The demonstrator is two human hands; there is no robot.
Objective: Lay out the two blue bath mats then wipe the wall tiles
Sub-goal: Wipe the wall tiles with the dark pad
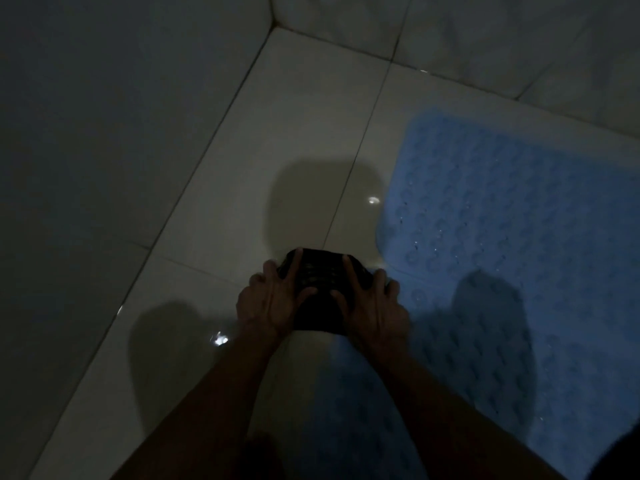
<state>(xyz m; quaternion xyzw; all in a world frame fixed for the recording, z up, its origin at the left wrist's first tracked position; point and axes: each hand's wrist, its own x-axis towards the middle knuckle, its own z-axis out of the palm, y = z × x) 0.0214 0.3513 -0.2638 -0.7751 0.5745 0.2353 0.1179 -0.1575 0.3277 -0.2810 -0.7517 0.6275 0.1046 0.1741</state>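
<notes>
A dim home bathroom corner; glossy pale square floor tiles (304, 126) meet pale tiled walls (485, 39) at grouted seams; a light-blue bumpy rubber bath mat (502, 220) lies flat on the floor.

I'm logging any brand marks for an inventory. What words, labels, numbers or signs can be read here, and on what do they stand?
None can be read. The blue bath mat shows only a raised bump pattern, the dark object under both hands is too dim to show any marking, and the floor tiles and wall tiles are plain.
</notes>
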